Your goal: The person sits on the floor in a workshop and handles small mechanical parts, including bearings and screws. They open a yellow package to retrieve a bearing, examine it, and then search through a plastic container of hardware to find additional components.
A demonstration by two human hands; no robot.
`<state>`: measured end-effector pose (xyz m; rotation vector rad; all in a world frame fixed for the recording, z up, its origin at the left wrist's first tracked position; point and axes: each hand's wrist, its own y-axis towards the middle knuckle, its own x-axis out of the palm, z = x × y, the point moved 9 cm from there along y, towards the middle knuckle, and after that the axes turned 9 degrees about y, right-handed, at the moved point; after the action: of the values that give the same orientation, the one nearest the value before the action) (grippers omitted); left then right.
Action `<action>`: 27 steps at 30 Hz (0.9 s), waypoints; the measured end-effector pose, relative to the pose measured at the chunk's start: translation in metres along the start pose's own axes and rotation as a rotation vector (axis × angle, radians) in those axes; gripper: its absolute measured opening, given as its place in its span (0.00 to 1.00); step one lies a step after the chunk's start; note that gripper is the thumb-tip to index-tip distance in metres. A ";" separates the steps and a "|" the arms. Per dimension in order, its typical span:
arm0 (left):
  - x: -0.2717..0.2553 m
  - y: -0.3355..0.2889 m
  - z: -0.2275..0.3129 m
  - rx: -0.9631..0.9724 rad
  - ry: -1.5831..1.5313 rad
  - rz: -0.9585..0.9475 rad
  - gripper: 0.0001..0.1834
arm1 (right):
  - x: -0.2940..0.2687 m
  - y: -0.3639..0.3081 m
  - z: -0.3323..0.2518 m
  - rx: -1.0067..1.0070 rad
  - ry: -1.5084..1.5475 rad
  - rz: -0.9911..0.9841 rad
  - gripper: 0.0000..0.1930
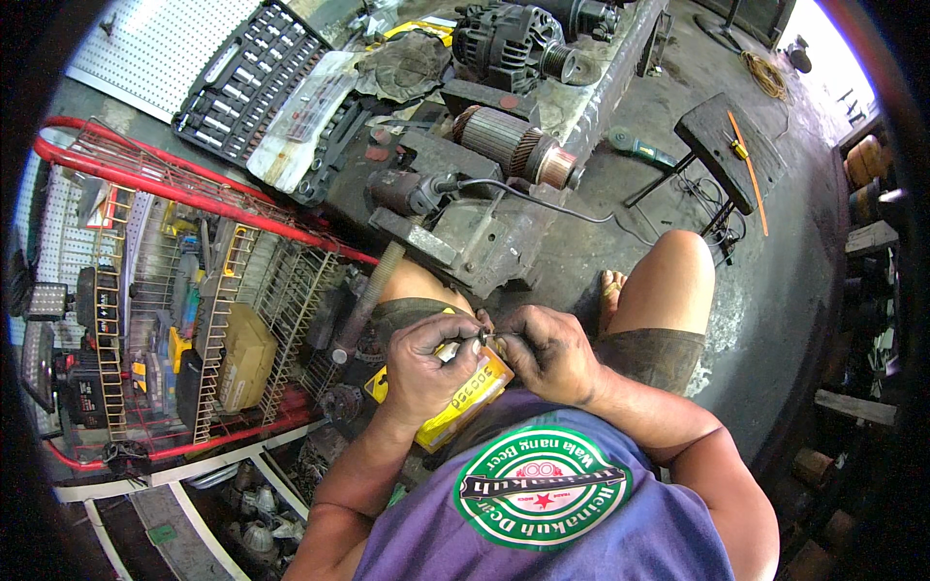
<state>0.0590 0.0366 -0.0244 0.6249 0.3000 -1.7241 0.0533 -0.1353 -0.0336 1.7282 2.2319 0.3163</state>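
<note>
- Head view: the person sits with bare knees apart, and both hands meet just above the lap, in the near centre of the picture.
- The left hand [418, 363] is closed around a small yellow cardboard box [463, 399] with dark print, its fingers curled over the box top; the box rests against the palm and tilts down to the right.
- The right hand [548, 351] has its fingertips pressed together on a small dark metal part [487, 338], pinched right at the open end of the box, touching the left hand's fingertips. What the part is cannot be told; it is too small.
- Whether anything else lies inside the box is hidden by the hands.
- Far of the hands, a grimy grey bench vise [455, 237] stands on the workbench edge, with a copper-ended motor armature [513, 147] lying just behind it and a black alternator [509, 39] farther back.
- At the far left, an open black plastic socket-set case [247, 82] holds rows of chrome sockets.
- On the left, a red wire shopping cart [184, 290] holds a brown cardboard box [244, 358] and mixed parts.
- On the right, a dark wooden stool [722, 145] stands on the concrete floor.
</note>
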 end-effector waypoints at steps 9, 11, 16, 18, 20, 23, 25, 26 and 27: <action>-0.002 0.007 0.019 0.189 0.102 0.039 0.09 | 0.010 -0.011 0.040 0.424 0.337 -0.036 0.13; -0.002 0.007 0.022 0.232 0.145 0.044 0.10 | 0.016 -0.018 0.055 0.568 0.481 -0.077 0.14; 0.001 0.002 0.019 0.207 -0.041 0.067 0.14 | 0.048 -0.025 0.063 0.714 1.282 -0.095 0.11; 0.010 -0.003 0.007 0.072 -0.263 0.077 0.17 | 0.050 -0.022 0.066 0.671 1.374 -0.092 0.09; 0.016 -0.007 0.000 0.006 -0.329 0.056 0.19 | 0.053 -0.024 0.072 0.705 1.410 -0.115 0.09; 0.013 -0.007 0.007 0.120 -0.068 0.089 0.21 | 0.059 -0.029 0.074 0.764 1.494 -0.193 0.09; 0.011 -0.006 0.013 0.189 0.020 0.115 0.22 | 0.064 -0.033 0.073 0.807 1.558 -0.252 0.10; 0.010 -0.006 0.018 0.224 0.075 0.133 0.23 | 0.066 -0.035 0.072 0.830 1.590 -0.277 0.10; 0.009 -0.005 0.021 0.243 0.098 0.150 0.23 | 0.069 -0.036 0.071 0.852 1.621 -0.301 0.11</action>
<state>0.0473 0.0200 -0.0127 0.8892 0.1088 -1.6003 0.0306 -0.0788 -0.1193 1.4502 4.2040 1.1083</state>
